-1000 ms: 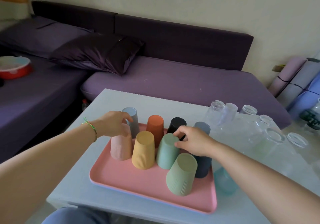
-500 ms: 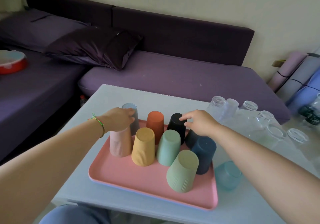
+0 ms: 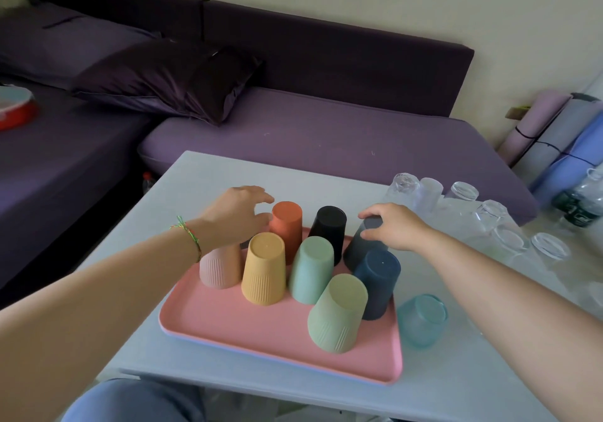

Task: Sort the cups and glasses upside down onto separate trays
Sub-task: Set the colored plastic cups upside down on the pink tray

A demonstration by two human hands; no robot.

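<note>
A pink tray (image 3: 228,323) holds several coloured cups upside down. My right hand (image 3: 396,227) pinches the base of the slate-blue cup (image 3: 359,248) at the tray's back right, between the black cup (image 3: 328,229) and the navy cup (image 3: 378,283). My left hand (image 3: 235,216) hovers at the back left, thumb and fingers spread, their tips by the orange cup (image 3: 287,229). It hides most of a grey cup (image 3: 245,243) behind the pink cup (image 3: 220,268). Several clear glasses (image 3: 489,214) stand upside down to the right.
A teal glass (image 3: 422,320) stands upside down on the white table (image 3: 202,180), just right of the tray. Plastic bottles (image 3: 584,199) and rolled mats (image 3: 554,140) are at the far right. A purple sofa (image 3: 310,134) lies behind the table.
My right hand left the mint cup, passed the black cup and now holds the slate-blue cup's base. My left hand shifted right over the grey cup toward the orange one.
</note>
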